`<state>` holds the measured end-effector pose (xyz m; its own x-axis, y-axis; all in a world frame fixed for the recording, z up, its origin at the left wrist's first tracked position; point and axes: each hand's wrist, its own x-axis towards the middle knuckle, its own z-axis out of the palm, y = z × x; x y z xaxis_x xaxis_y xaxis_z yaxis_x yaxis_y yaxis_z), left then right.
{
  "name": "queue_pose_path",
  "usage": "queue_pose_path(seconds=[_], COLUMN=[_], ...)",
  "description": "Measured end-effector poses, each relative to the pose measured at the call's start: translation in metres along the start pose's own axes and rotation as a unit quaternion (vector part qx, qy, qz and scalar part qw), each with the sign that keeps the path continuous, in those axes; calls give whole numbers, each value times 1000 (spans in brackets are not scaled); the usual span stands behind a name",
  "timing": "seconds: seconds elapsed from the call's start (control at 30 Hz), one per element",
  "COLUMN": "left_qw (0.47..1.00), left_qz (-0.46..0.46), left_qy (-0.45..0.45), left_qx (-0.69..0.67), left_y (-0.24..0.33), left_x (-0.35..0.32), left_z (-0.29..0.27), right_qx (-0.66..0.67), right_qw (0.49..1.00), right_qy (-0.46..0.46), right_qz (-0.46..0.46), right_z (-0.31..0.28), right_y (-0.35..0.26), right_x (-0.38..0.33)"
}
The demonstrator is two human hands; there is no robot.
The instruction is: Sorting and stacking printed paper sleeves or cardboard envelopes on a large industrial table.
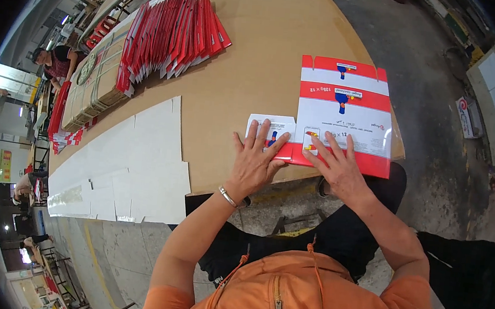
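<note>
A flat red and white printed carton blank [352, 114] lies at the right part of the brown table [252, 47], close to its near edge. My left hand [254, 158] rests with fingers spread on the blank's smaller left panel, which seems folded over. On the lower part of the large panel, my right hand [341, 169] presses down with its fingers apart. Neither hand grips anything; both lie over the printed face. A silver bracelet circles my left wrist.
A fanned row of folded red and white cartons [172, 37] stands at the far left, beside a strapped brown bundle [96, 83]. White cardboard sheets [127, 161] cover the near left. Another person [59, 65] sits beyond the bundle. A white board [493, 109] leans at the right.
</note>
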<state>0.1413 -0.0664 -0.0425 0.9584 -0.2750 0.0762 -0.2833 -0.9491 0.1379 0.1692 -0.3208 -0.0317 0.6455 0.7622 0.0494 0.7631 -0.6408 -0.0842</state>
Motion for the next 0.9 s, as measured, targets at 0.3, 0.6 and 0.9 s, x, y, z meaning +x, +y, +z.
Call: queue_pose_path(seconds=[0.3,0.6,0.9], left_qw=[1000,995,966], left_qz=[-1,-36,-173], left_qy=[-19,-3,78], left_qx=[7,-97,-178], left_y=[-2,2,-16], left_x=[-3,18,96], left_z=[-1,-5,22], right_qx=[-17,90,245], right_qw=[999,994,962], right_qy=[-9,11,118], right_qz=[-40,-59,-32], right_z=[8,3,-1], right_y=[3,11,-13], right_x=[-2,-7,-12])
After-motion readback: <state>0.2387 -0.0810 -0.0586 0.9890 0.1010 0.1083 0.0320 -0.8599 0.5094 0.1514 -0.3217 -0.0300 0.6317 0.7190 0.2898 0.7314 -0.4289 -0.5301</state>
